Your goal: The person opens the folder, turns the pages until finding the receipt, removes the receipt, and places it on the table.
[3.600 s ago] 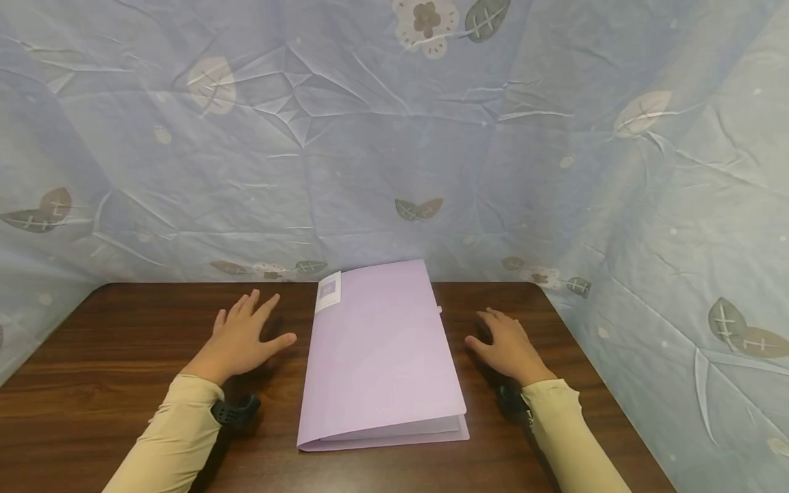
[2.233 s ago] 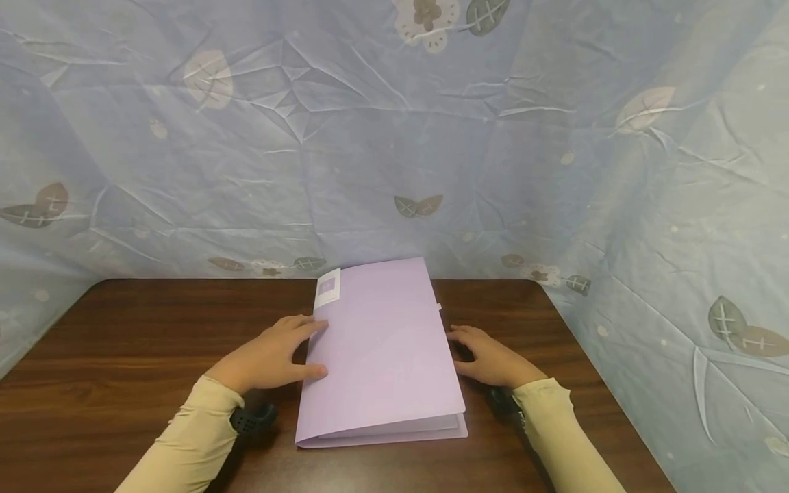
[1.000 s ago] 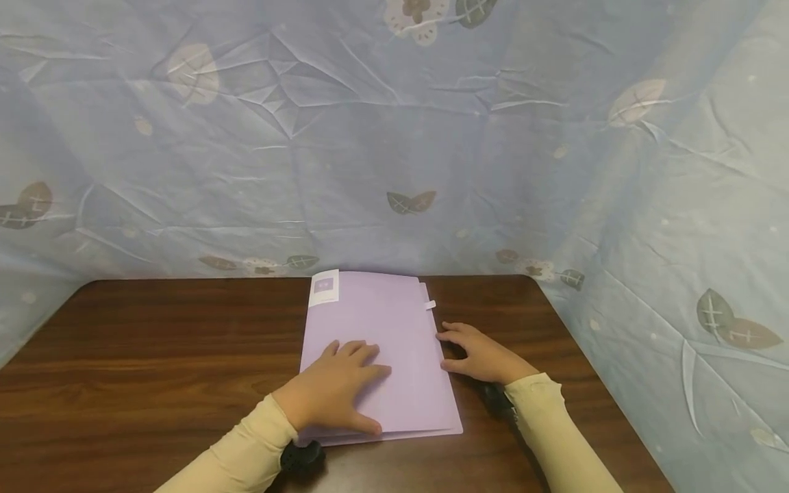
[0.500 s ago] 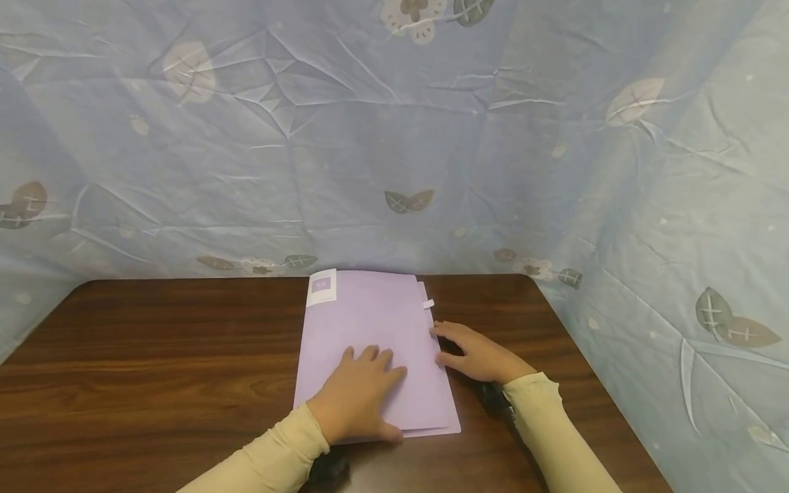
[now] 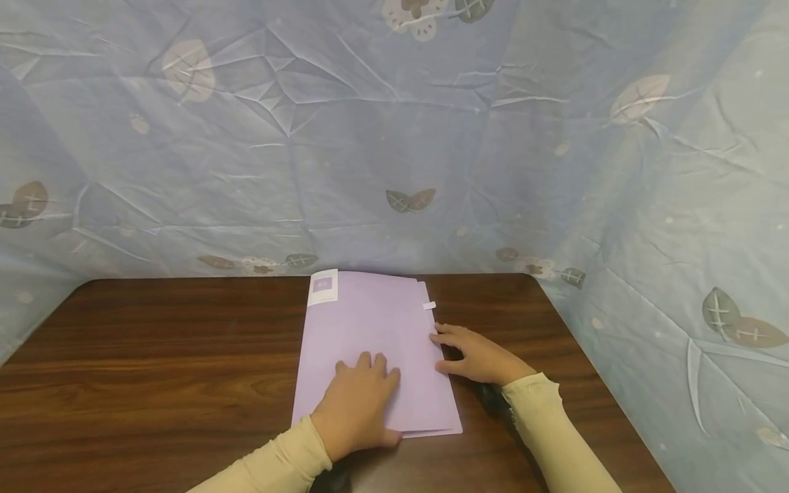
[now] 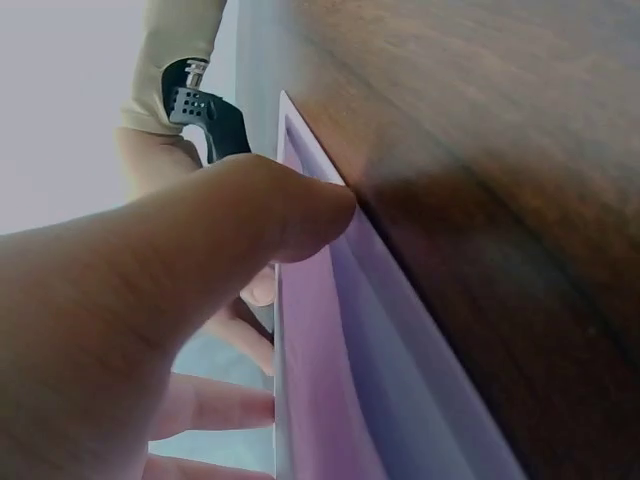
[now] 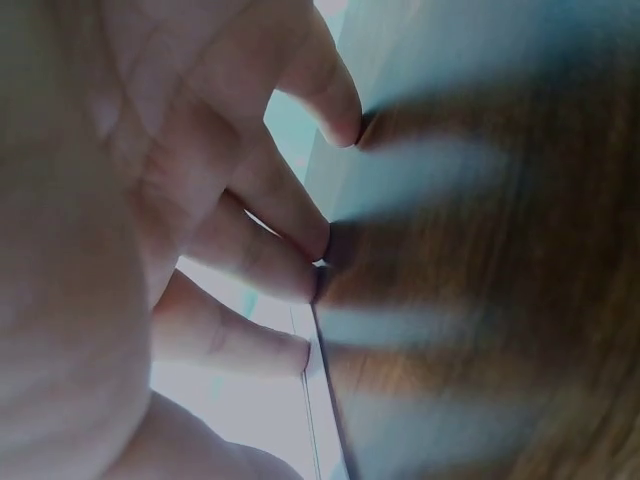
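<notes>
A lilac file folder lies on the brown wooden table, with a white label at its far left corner and a small white tab along its right edge. My left hand rests on the near part of the cover with fingers spread. Its thumb reaches the folder's near edge, where a narrow gap shows between the covers in the left wrist view. My right hand is at the right edge, fingers loosely bent. In the right wrist view its fingertips stand along the edge and the tabletop.
The wooden table extends left of the folder and a shorter way to its right. A pale blue cloth with leaf patterns hangs behind the table and along its right side. Black straps with cameras sit at the wrists.
My left hand has come from the table at the left onto the folder's cover, which now lies flatter. My right hand has moved left to the folder's edge. The last half second shows little movement.
</notes>
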Demonstrator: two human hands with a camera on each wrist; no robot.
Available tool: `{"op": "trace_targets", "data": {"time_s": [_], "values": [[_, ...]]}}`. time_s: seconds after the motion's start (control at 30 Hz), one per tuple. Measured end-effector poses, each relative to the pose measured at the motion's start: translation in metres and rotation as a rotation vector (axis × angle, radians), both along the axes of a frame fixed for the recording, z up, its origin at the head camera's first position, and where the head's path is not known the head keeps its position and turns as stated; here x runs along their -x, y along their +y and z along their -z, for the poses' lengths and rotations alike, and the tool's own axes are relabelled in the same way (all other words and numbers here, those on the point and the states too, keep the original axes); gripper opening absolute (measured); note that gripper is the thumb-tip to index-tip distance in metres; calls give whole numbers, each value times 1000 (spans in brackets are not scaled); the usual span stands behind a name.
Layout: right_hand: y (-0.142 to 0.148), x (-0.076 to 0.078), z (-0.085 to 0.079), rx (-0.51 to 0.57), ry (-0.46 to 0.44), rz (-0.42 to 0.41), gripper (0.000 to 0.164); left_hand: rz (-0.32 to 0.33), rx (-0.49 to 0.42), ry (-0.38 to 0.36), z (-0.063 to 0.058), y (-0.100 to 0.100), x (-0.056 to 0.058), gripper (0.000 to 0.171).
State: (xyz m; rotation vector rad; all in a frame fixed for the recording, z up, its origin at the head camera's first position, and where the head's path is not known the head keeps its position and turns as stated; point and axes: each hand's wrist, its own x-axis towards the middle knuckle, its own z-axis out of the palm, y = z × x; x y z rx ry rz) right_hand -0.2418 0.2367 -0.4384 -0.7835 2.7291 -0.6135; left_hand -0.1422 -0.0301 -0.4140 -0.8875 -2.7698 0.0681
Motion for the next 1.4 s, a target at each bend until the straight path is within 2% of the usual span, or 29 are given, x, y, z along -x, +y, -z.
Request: {"op": "trace_targets", "data": {"time_s": [0.2,0.63,0.83,1.07,1.2,1.4], "values": [[-1,1,1,-2,4,10,63,1,22,-27,-2,0,-1,78],[-1,-1,0,-1,4,23,63,69,-6,1,0,-2,3,62],[-1,-1,1,7,-3,20,63,75,4,-50,-1,-4,3,63],[0,-2,0,29,-8,-3,58,99,2,-116,-4,-3,2,57],[0,-2,0,39,11,-27,53,111,-20,-127,-7,-4,2,52],[-1,-2,-2,37,28,-43,55,120,-79,-141,-12,-7,3,48]]}}
